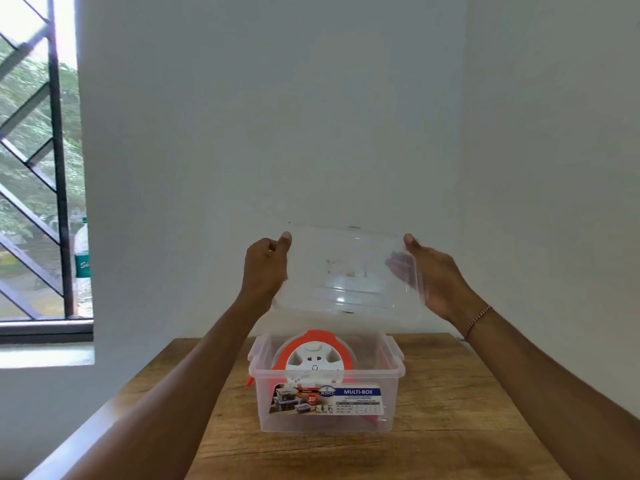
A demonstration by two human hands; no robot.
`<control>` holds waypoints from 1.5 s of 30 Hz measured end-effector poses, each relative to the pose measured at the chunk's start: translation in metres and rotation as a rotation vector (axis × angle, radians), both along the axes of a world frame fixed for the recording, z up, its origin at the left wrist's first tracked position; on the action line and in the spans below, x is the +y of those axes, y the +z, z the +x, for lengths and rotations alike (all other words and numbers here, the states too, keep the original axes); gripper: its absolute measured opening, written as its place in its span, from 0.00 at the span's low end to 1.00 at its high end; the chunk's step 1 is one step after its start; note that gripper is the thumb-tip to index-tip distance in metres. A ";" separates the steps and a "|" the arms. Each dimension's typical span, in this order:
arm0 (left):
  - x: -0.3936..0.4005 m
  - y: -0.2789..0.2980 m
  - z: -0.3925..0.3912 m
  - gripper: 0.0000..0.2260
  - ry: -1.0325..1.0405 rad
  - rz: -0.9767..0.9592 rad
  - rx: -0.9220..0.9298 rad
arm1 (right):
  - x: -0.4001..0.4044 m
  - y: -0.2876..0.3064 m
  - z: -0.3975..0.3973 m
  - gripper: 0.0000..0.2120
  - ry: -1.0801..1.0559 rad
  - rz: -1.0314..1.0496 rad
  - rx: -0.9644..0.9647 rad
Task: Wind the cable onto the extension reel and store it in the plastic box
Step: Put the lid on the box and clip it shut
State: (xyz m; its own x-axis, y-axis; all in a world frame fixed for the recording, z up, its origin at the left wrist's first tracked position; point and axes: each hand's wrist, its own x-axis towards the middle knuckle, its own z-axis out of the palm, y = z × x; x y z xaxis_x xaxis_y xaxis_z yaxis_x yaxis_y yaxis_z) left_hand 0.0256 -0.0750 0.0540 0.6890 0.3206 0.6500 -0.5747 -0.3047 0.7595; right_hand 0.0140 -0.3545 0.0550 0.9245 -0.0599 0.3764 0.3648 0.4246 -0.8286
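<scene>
Above the open plastic box (325, 415), both hands grip the clear lid's (349, 268) short edges: left hand (266, 268), right hand (434, 277). The extension reel (313, 358) sits inside.

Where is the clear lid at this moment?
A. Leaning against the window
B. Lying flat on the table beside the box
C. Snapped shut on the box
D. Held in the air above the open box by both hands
D: the left hand and right hand hold the clear lid by its ends above the open plastic box, where the reel sits.
</scene>
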 end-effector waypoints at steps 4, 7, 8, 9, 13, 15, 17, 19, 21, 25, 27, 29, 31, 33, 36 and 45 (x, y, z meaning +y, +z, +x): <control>0.015 -0.007 -0.004 0.21 -0.057 -0.129 0.228 | 0.014 -0.020 -0.002 0.20 0.183 -0.108 0.107; 0.023 -0.005 -0.011 0.13 -0.172 -0.214 0.472 | 0.025 -0.025 0.000 0.13 0.034 -0.218 0.241; 0.025 -0.004 -0.012 0.12 -0.191 -0.204 0.537 | 0.028 -0.026 0.001 0.12 -0.052 -0.308 0.284; 0.027 -0.003 -0.012 0.14 -0.194 -0.178 0.588 | 0.029 -0.027 0.003 0.11 -0.118 -0.404 0.308; 0.033 -0.011 -0.010 0.19 -0.188 -0.069 0.636 | 0.038 -0.030 0.008 0.08 -0.215 -0.652 0.311; 0.036 -0.021 -0.007 0.18 -0.189 -0.023 0.647 | 0.043 -0.035 0.011 0.14 -0.270 -0.805 0.286; 0.039 -0.033 -0.004 0.18 -0.219 -0.003 0.666 | 0.048 -0.044 0.014 0.21 -0.318 -0.982 0.252; 0.039 -0.045 -0.004 0.17 -0.252 0.000 0.687 | 0.048 -0.058 0.015 0.25 -0.347 -1.088 0.223; 0.040 -0.057 -0.003 0.16 -0.285 -0.015 0.696 | 0.047 -0.071 0.016 0.27 -0.336 -1.116 0.220; 0.041 -0.070 -0.005 0.16 -0.329 -0.010 0.698 | 0.047 -0.086 0.021 0.27 -0.326 -1.153 0.235; 0.041 -0.075 -0.006 0.16 -0.337 -0.010 0.698 | 0.046 -0.087 0.023 0.27 -0.323 -1.140 0.238; 0.040 -0.080 -0.006 0.16 -0.327 -0.011 0.694 | 0.045 -0.088 0.025 0.26 -0.328 -1.149 0.235; 0.038 -0.086 -0.005 0.13 -0.296 0.006 0.695 | 0.044 -0.088 0.026 0.25 -0.332 -1.175 0.236; 0.038 -0.090 -0.005 0.11 -0.256 0.009 0.701 | 0.044 -0.089 0.026 0.24 -0.320 -1.188 0.243; 0.038 -0.092 -0.004 0.08 -0.250 -0.005 0.728 | 0.043 -0.091 0.026 0.25 -0.312 -1.183 0.249; 0.043 -0.099 -0.003 0.05 -0.261 -0.017 0.767 | 0.045 -0.095 0.022 0.21 -0.344 -1.283 0.254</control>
